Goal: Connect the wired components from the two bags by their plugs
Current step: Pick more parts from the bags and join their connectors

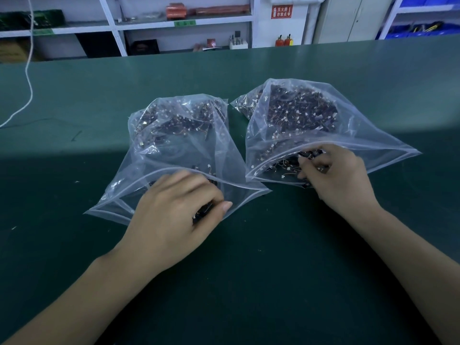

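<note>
While left hand (174, 210) is pinching a small dark wired component (202, 212) at the left clear plastic bag (179, 135) mouth, right hand (336, 175) fingers are curling, picking among parts inside the right clear plastic bag (298, 113).

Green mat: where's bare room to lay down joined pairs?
Bare green mat lies between the forearms, near of both bags. More lies left of the left bag, up to the white cord, and beyond both bags. Crowded: the narrow gap between left bag and right bag, and both mouths, where the left hand and right hand work.
</note>
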A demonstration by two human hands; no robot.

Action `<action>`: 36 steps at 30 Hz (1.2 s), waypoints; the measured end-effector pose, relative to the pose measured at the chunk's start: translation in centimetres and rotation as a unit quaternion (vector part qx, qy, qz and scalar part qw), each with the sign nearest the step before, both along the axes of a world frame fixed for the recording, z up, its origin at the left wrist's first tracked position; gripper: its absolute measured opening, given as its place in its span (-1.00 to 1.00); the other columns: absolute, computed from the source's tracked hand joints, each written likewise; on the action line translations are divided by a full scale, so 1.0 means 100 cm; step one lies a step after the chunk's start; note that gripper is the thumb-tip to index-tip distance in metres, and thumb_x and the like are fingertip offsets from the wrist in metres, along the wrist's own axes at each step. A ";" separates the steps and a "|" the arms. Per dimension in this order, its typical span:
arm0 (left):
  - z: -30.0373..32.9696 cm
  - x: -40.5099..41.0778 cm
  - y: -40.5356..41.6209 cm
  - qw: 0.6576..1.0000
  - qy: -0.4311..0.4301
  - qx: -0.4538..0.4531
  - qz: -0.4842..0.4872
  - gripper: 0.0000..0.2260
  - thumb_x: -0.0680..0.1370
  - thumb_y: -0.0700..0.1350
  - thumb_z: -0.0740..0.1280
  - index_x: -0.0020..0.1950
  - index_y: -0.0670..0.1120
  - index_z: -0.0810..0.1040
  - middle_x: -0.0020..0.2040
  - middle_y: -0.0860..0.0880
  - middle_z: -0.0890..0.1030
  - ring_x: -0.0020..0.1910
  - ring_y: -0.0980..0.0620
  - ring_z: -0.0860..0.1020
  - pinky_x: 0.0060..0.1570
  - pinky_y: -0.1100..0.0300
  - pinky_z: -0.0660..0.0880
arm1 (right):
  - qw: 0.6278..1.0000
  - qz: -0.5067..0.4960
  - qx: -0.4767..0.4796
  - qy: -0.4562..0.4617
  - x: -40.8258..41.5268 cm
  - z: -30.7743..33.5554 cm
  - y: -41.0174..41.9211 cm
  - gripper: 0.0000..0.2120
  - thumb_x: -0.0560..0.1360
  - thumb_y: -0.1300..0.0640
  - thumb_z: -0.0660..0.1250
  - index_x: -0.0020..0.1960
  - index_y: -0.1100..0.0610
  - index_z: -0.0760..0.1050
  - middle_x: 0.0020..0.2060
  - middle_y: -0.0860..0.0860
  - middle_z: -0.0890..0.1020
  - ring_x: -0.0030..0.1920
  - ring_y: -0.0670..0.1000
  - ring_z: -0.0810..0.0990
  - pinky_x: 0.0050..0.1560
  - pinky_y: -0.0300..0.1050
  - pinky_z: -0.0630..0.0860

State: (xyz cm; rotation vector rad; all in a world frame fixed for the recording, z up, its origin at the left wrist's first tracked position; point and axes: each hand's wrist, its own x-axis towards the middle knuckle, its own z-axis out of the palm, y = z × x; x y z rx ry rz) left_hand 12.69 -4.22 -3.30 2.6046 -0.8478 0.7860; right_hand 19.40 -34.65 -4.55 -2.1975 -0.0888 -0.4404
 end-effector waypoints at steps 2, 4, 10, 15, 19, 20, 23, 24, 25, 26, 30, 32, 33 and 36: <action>0.002 0.001 0.002 0.999 0.026 0.025 0.018 -0.83 0.66 0.07 0.33 0.03 0.04 0.68 -0.02 0.16 0.61 0.09 0.04 0.55 0.20 0.15 0.40 | 1.000 -0.001 -0.015 -0.018 -0.002 0.000 0.002 -0.89 0.62 0.10 0.43 0.03 -0.12 0.61 -0.27 -0.20 0.73 -0.29 -0.22 0.61 -0.24 -0.47 0.42; 0.002 0.001 0.003 0.996 0.059 0.041 0.044 -0.81 0.67 0.12 0.31 0.11 0.09 0.67 0.05 0.18 0.62 0.16 0.05 0.56 0.29 0.13 0.38 | 0.999 -0.005 -0.030 -0.027 -0.004 0.000 0.003 -0.85 0.60 0.08 0.44 0.01 -0.18 0.59 -0.20 -0.20 0.72 -0.27 -0.15 0.61 -0.21 -0.48 0.43; 0.004 0.000 0.003 0.987 0.129 0.039 0.084 -0.70 0.59 0.21 0.37 0.22 0.12 0.69 0.06 0.21 0.68 0.15 0.04 0.64 0.28 -0.01 0.52 | 0.999 0.000 -0.035 -0.038 -0.007 -0.001 0.009 -0.92 0.54 -0.02 0.47 -0.11 -0.17 0.62 -0.27 -0.22 0.62 -0.25 -0.11 0.60 -0.17 -0.13 0.56; 0.008 -0.004 0.000 0.990 0.119 0.020 0.078 -0.81 0.55 0.01 0.51 0.15 0.07 0.74 -0.08 0.21 0.69 0.02 0.03 0.68 0.11 0.03 0.58 | 0.996 0.032 -0.040 -0.068 -0.013 -0.001 0.015 -0.88 0.57 0.00 0.47 -0.15 -0.09 0.61 -0.41 -0.09 0.54 -0.36 -0.01 0.52 -0.28 -0.16 0.48; 0.007 -0.004 0.000 0.991 0.110 0.005 0.073 -0.78 0.52 -0.16 0.56 0.13 0.06 0.74 -0.12 0.21 0.68 -0.01 0.02 0.68 0.06 0.02 0.63 | 0.994 0.055 -0.037 -0.081 -0.017 0.000 0.019 -0.87 0.58 0.04 0.47 -0.14 -0.05 0.61 -0.47 -0.06 0.48 -0.43 0.01 0.45 -0.31 -0.13 0.46; 0.008 -0.004 0.000 0.992 0.106 0.001 0.071 -0.77 0.51 -0.18 0.56 0.13 0.06 0.74 -0.12 0.20 0.67 -0.02 0.03 0.67 0.04 0.01 0.64 | 0.994 0.059 -0.034 -0.086 -0.018 0.001 0.020 -0.87 0.58 0.05 0.47 -0.15 -0.05 0.61 -0.48 -0.06 0.47 -0.44 0.00 0.43 -0.31 -0.14 0.45; 0.009 -0.004 0.001 0.995 0.080 -0.011 0.066 -0.76 0.48 -0.22 0.56 0.09 0.04 0.73 -0.18 0.18 0.64 -0.09 0.05 0.66 -0.02 0.04 0.63 | 0.991 0.071 -0.034 -0.106 -0.020 0.001 0.023 -0.86 0.57 0.10 0.47 -0.16 -0.02 0.60 -0.51 -0.05 0.44 -0.46 -0.01 0.39 -0.31 -0.21 0.40; 0.009 -0.004 0.000 0.996 0.066 -0.018 0.064 -0.76 0.47 -0.23 0.56 0.08 0.03 0.73 -0.19 0.18 0.63 -0.11 0.06 0.66 -0.04 0.06 0.63 | 0.990 0.077 -0.037 -0.112 -0.021 0.001 0.024 -0.86 0.57 0.11 0.47 -0.16 -0.01 0.60 -0.51 -0.05 0.43 -0.46 -0.01 0.39 -0.31 -0.22 0.39; 0.010 -0.005 0.000 0.996 0.055 -0.026 0.061 -0.76 0.46 -0.24 0.55 0.07 0.02 0.73 -0.20 0.18 0.63 -0.11 0.07 0.65 -0.05 0.06 0.63 | 0.989 0.084 -0.038 -0.116 -0.022 0.001 0.024 -0.86 0.57 0.12 0.47 -0.15 0.00 0.60 -0.52 -0.05 0.42 -0.46 -0.01 0.38 -0.31 -0.22 0.38; 0.010 -0.005 -0.001 0.997 0.047 -0.035 0.056 -0.77 0.47 -0.24 0.55 0.06 0.02 0.73 -0.19 0.17 0.63 -0.11 0.09 0.65 -0.07 0.06 0.63 | 0.987 0.096 -0.038 -0.120 -0.022 0.001 0.025 -0.87 0.57 0.13 0.47 -0.14 0.01 0.60 -0.52 -0.06 0.41 -0.47 -0.02 0.38 -0.31 -0.24 0.36; 0.007 -0.005 0.000 0.997 0.016 -0.065 0.035 -0.83 0.51 -0.24 0.53 0.04 0.00 0.73 -0.14 0.16 0.65 -0.11 0.13 0.62 -0.18 0.06 0.63 | 0.970 0.174 -0.055 -0.158 -0.028 0.003 0.029 -0.92 0.59 0.19 0.47 -0.07 0.07 0.62 -0.49 -0.13 0.37 -0.50 -0.08 0.33 -0.36 -0.28 0.30; 0.005 -0.005 0.000 0.996 0.001 -0.091 0.011 -0.90 0.56 -0.22 0.50 0.03 -0.04 0.74 -0.12 0.12 0.65 -0.16 0.11 0.62 -0.21 0.08 0.62 | 0.959 0.223 -0.062 -0.164 -0.031 0.003 0.031 -0.98 0.61 0.14 0.47 0.02 0.06 0.64 -0.46 -0.15 0.39 -0.50 -0.09 0.35 -0.36 -0.28 0.30; 0.004 -0.005 0.000 0.994 -0.003 -0.105 -0.006 -0.93 0.58 -0.21 0.49 0.02 -0.07 0.74 -0.10 0.11 0.66 -0.17 0.11 0.62 -0.21 0.10 0.62 | 0.955 0.243 -0.062 -0.160 -0.033 0.004 0.034 -0.91 0.61 0.08 0.47 0.09 0.05 0.65 -0.44 -0.16 0.42 -0.50 -0.09 0.38 -0.35 -0.29 0.31; 0.003 -0.005 -0.003 0.991 -0.012 -0.127 -0.048 -0.99 0.61 -0.18 0.51 0.01 -0.11 0.73 -0.05 0.11 0.68 -0.11 0.18 0.64 -0.13 0.17 0.63 | 0.948 0.286 -0.049 -0.132 -0.038 0.002 0.040 -0.69 0.58 -0.09 0.49 0.26 0.02 0.64 -0.39 -0.19 0.48 -0.48 -0.11 0.42 -0.30 -0.37 0.34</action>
